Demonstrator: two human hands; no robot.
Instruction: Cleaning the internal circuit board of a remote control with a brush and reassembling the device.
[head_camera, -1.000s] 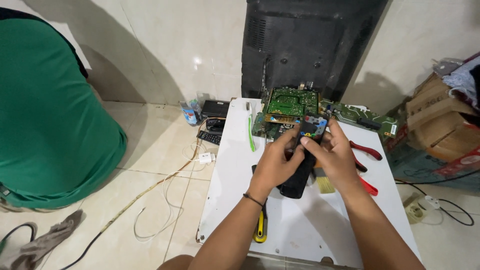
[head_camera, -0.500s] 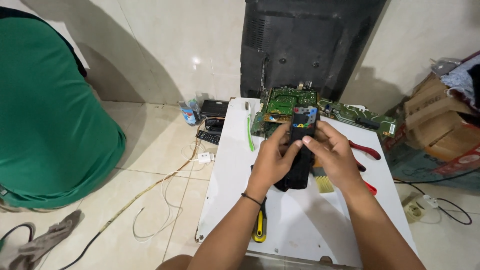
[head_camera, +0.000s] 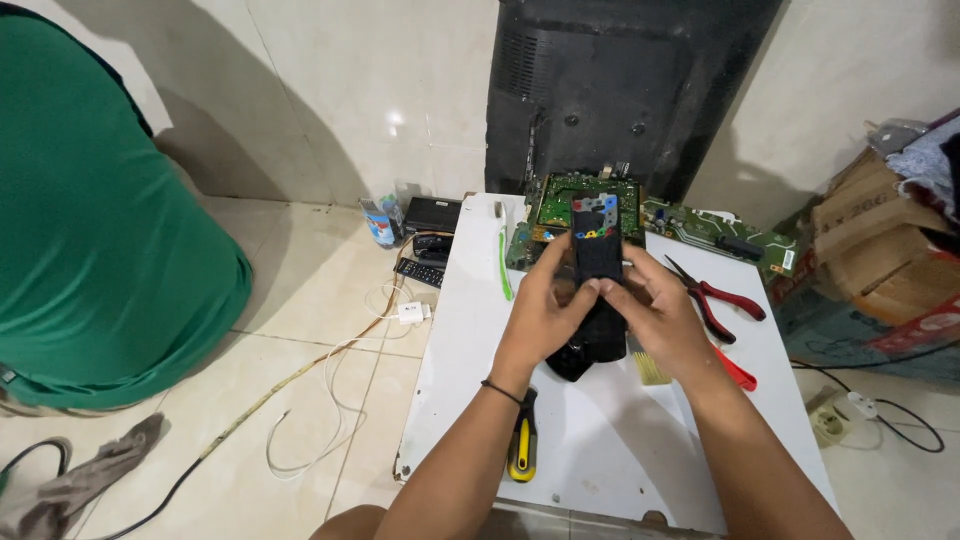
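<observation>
Both hands, the left hand (head_camera: 540, 315) and right hand (head_camera: 655, 320), are gripping a black remote control (head_camera: 597, 275) above the white desk (head_camera: 620, 450); a brown cardboard box (head_camera: 875, 255) is sitting at far right.

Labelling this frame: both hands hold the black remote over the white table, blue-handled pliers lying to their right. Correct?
Not quite: the head view shows the pliers have red handles, not blue. The rest holds: the left hand and right hand both hold the black remote over the white table.
</observation>
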